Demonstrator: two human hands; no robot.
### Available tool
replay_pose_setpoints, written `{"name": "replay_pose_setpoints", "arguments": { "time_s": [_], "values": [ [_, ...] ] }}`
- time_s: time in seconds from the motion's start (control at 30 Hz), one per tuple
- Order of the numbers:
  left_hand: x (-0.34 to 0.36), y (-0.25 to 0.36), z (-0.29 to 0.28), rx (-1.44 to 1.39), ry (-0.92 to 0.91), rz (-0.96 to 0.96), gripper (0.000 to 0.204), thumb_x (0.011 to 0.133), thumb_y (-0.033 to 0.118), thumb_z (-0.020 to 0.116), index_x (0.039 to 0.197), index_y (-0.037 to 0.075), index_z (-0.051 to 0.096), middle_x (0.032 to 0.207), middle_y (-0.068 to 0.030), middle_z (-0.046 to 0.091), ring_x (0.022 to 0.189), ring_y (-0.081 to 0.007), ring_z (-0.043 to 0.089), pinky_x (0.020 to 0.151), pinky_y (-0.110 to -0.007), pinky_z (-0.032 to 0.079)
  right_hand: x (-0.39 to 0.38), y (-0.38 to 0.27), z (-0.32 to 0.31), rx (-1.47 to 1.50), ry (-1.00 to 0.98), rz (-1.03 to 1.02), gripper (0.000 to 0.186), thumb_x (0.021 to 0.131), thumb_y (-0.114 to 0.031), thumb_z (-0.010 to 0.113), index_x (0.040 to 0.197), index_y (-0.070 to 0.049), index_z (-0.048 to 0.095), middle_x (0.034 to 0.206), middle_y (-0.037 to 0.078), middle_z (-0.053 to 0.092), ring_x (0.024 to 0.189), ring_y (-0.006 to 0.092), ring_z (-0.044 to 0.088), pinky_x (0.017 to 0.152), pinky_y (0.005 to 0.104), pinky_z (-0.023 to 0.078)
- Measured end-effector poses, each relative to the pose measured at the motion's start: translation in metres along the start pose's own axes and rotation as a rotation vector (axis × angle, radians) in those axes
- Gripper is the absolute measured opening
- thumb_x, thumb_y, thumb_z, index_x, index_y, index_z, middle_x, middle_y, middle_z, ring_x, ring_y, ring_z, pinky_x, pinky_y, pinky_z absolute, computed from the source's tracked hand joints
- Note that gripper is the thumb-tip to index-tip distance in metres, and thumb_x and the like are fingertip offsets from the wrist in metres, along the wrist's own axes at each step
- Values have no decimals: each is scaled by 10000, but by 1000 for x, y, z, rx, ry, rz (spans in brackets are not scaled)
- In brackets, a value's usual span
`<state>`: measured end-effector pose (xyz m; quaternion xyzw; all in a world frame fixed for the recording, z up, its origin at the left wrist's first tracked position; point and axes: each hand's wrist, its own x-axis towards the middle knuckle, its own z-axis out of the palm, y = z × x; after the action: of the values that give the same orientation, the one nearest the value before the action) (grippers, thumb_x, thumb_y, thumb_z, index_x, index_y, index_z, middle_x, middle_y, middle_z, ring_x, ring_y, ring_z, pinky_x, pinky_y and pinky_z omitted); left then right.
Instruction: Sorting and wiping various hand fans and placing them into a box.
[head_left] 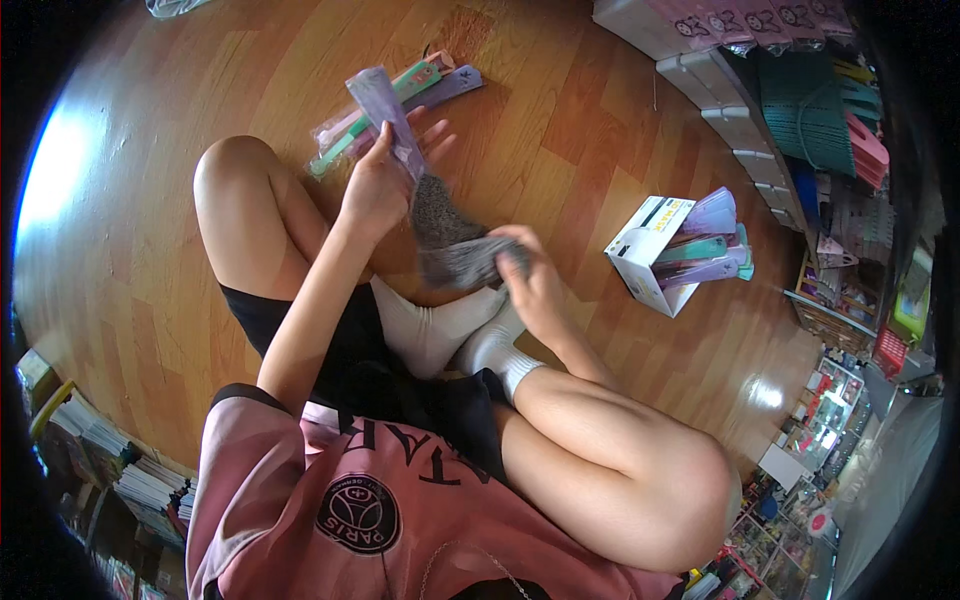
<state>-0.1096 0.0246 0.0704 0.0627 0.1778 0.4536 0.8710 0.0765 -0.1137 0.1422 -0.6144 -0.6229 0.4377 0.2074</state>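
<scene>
My left hand [378, 188] holds a flat purple strip in a clear wrapper [385, 112] between the thumb and palm, its other fingers stretched out. A grey knitted cloth [445, 235], perhaps a sock, hangs between my hands, one end against the strip's lower end. My right hand [532, 278] is closed on the cloth's other end, slightly blurred. Beyond my left hand, several similar strips in green, pink and purple [425, 80] lie in a loose pile on the wooden floor, partly hidden by the held strip.
To the right on the floor [570, 130] stands an open white box [650, 250] with purple and green strips sticking out. White drawers [705, 85] and crowded shelves [830, 400] line the right side. Stacked books or papers [150, 490] are at the lower left. My crossed legs are below my hands.
</scene>
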Motion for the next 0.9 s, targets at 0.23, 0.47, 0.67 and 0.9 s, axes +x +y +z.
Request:
{"name": "replay_pose_setpoints", "arguments": {
  "time_s": [0.23,0.47,0.67,0.9],
  "values": [
    [-17,-12,23,-268,-103,-192,521,967,365,308,1393,67,287,1411,-208,325,1295,-322,352,1036,-538,293,-1,7,-24,1087,921,-21,551,958,-467,332,1297,-38,397,1316,105,445,1228,239,400,1048,392,281],
    [-11,-49,33,-303,-86,-251,513,976,370,285,1401,83,281,1406,-184,344,1293,-301,357,1048,-536,269,-21,43,-12,799,618,-24,577,939,-385,359,1348,19,308,1359,143,381,1247,254,388,1059,391,275],
    [-5,-58,34,-285,45,-109,474,993,349,223,1363,63,295,1371,-179,381,1282,-358,348,1080,-491,273,8,-1,-8,-79,328,-91,263,768,-83,633,1002,2,547,1167,167,507,1102,268,508,927,355,381],
    [-8,-53,12,-86,160,-66,463,988,365,253,1334,72,349,1244,-124,504,1213,-303,451,1002,-456,391,12,-2,-4,226,417,122,230,771,5,629,983,-23,545,827,117,628,757,173,625,703,285,479]
  ]
}}
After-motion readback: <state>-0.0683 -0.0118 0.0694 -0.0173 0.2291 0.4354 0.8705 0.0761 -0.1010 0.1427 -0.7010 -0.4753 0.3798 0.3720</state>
